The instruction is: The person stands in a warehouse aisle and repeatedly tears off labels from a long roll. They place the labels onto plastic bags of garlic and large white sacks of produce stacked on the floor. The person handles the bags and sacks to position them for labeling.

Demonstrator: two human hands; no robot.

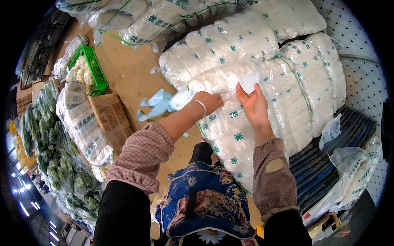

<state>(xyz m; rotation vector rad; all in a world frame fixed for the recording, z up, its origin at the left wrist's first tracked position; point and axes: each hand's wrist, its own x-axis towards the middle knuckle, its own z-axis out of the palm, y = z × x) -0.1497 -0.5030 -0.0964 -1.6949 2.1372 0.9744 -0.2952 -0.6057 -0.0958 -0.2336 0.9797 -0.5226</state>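
Observation:
My left hand (208,102) is closed, with a wristband at its wrist. From it, over the near-left side of the bags, trails a bundle of pale blue paper-like strips (161,101); its end by the hand is smeared by motion. My right hand (255,105) is palm up and pinches a small white slip (249,83) between thumb and fingers. Under both hands lie large clear plastic bags (238,137) with green printed marks, packed with white contents that I cannot make out. Green cord (298,82) runs around some of the bags.
More wrapped bags (180,20) lie at the far side. On the left stand a green crate (97,71) of pale produce, a brown crate (113,119) and bagged green vegetables (61,168). A dark ridged stack (316,176) and loose plastic bags (357,176) are at the right.

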